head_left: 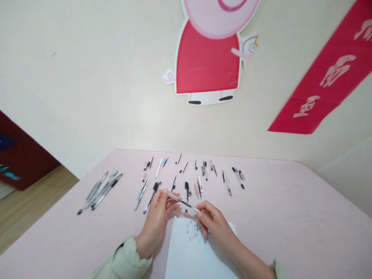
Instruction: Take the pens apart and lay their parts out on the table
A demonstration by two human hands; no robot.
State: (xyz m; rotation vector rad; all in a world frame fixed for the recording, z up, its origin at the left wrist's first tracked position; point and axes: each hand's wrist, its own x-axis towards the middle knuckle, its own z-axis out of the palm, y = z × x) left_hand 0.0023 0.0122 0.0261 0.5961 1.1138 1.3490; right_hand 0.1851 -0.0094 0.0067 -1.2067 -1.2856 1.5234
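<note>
In the head view I hold a clear-barrelled pen with dark ink inside, level above the table between both hands. The fingers of my left hand pinch its upper left end. At the lower right end, near a whitish tip, the fingertips of my right hand close on it; some of them are hidden behind the hand. Below my right hand lies a white sheet of paper with several small dark marks. A black-capped pen lies on the table just behind the held one.
A bundle of pens lies on the left of the pink-covered table. Several pen parts, including a white pen barrel, a pink piece and a clear barrel, spread across the back. The wall rises behind.
</note>
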